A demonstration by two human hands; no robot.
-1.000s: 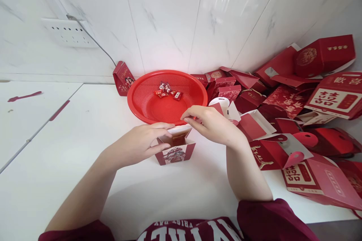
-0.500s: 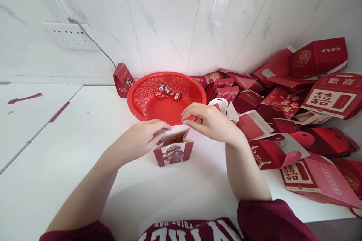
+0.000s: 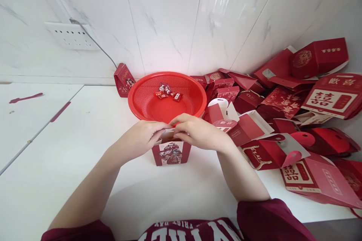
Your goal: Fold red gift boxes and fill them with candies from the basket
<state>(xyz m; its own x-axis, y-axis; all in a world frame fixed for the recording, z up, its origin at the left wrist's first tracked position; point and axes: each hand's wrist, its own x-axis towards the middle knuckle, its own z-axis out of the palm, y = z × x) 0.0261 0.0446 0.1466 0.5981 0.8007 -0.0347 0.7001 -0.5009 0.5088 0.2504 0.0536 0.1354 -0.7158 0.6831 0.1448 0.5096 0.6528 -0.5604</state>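
A small red-and-white paper gift box [image 3: 171,154] stands upright in front of me, a printed picture on its near face and its top open. My left hand [image 3: 143,137] is closed on the box's upper left edge, thumb and fingers pinching the paper. From the other side, my right hand [image 3: 195,130] has its curled fingers on the top rim, fingertips close to the left ones. My fingers hide most of the opening.
Behind the box is a red plastic basket [image 3: 132,101] holding several wrapped candies [image 3: 166,91]. A closed red box [image 3: 123,80] stands by the wall. Many red gift boxes [image 3: 257,152] pile up at the right. A red strip [image 3: 26,98] lies far left.
My right hand has moved left and slightly down, from beside the box onto its top rim. The box has turned slightly. My left hand stays almost in place.
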